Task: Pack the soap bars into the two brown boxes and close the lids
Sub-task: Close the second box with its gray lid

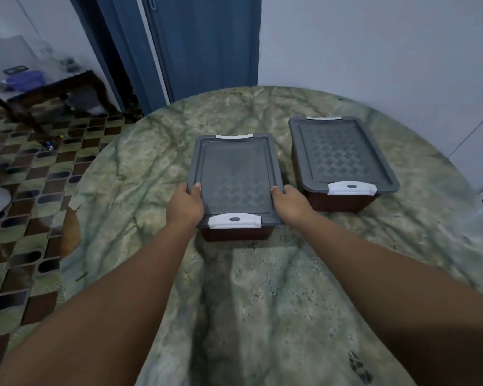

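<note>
On the round marbled table (262, 302) two brown boxes stand with grey lids on, white latches at both short ends. The near box (236, 182) sits at centre, its long axis running twelve to six; the far box (340, 157) lies at two o'clock, well apart and turned slightly. The left hand (185, 206) and right hand (290, 203) pinch the near lid's long edges — thumbs on top, other fingers hidden. A blue door (204, 43) stands at twelve, a dark side table (53, 87) at ten.
</note>
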`<state>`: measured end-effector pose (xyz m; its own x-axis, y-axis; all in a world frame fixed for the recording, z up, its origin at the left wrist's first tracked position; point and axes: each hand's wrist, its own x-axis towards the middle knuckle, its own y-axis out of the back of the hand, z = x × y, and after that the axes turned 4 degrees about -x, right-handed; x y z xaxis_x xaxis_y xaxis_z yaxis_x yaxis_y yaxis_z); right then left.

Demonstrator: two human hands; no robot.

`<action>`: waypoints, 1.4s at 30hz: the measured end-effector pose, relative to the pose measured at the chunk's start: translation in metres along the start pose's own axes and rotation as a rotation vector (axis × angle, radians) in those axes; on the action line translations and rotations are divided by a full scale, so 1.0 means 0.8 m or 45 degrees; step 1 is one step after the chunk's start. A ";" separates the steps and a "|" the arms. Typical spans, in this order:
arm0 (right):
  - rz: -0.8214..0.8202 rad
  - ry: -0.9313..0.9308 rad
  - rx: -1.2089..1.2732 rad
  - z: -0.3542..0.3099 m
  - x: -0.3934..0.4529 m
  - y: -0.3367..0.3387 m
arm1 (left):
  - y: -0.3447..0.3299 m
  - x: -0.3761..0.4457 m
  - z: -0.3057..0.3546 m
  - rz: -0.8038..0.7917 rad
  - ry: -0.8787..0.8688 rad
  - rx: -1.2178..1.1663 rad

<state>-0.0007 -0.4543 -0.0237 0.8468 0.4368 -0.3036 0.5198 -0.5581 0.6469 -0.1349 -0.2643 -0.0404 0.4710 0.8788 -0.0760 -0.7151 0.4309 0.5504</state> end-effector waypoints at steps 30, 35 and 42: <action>0.130 -0.081 0.012 -0.046 0.108 -0.004 | -0.041 0.124 0.034 -0.058 -0.099 -0.020; 0.093 -0.115 0.083 -0.052 0.097 0.002 | -0.035 0.127 0.035 -0.149 -0.063 -0.007; -0.188 0.112 -0.056 -0.014 -0.017 0.057 | 0.049 0.044 0.030 -0.042 -0.150 -0.044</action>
<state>0.0101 -0.4778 0.0182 0.7474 0.5727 -0.3368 0.6308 -0.4524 0.6305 -0.1340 -0.2214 -0.0019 0.5507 0.8347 0.0058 -0.7144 0.4677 0.5204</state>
